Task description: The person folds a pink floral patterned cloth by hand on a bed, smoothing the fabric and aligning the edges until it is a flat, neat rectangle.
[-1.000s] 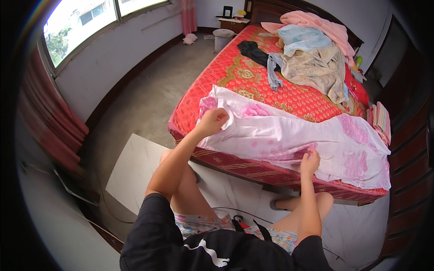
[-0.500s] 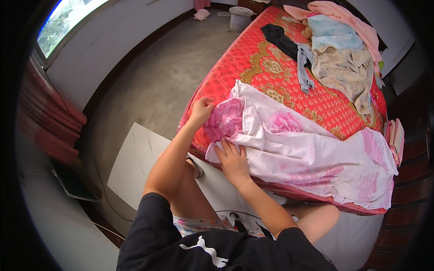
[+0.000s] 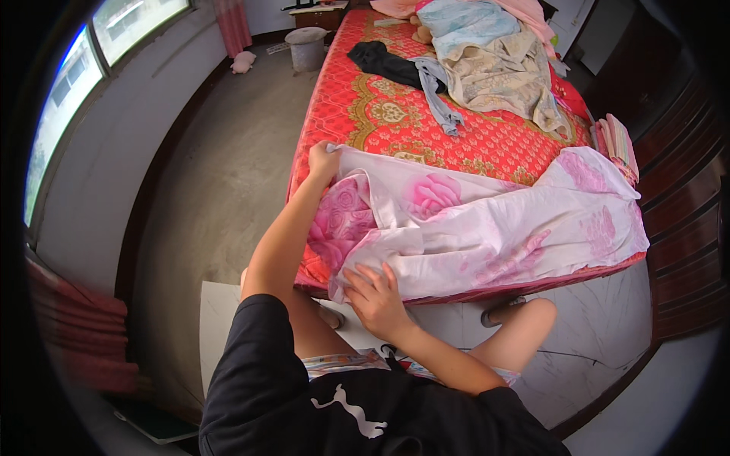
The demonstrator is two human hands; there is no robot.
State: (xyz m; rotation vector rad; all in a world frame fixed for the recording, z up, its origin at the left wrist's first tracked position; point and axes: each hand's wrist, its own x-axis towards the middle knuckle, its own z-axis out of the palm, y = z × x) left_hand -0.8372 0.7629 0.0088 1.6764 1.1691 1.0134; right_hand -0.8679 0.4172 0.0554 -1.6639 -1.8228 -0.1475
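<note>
A long white cloth printed with pink roses (image 3: 487, 228) lies folded and wrinkled across the near end of the bed. My left hand (image 3: 324, 161) is closed on the cloth's far left corner and holds it a little up, its fingers wrapped round the edge. Nearer me, my right hand (image 3: 378, 301) rests on the near left edge of the cloth, fingers spread and lying flat. Between the two hands a deeper pink rose-patterned part (image 3: 344, 215) shows under the turned white layer.
The bed (image 3: 327, 99) has a red and gold cover. Farther up it lie a black garment (image 3: 384, 64), a grey one (image 3: 435, 95) and a beige patterned cloth (image 3: 494, 76). Folded pink cloths (image 3: 617, 148) stand at the right edge. A pale round bin (image 3: 306, 52) is on the floor.
My left hand has moved from the pink part to the far left corner and taken hold of it. The right hand stays at the near edge, fingers still spread. The view has shifted right.
</note>
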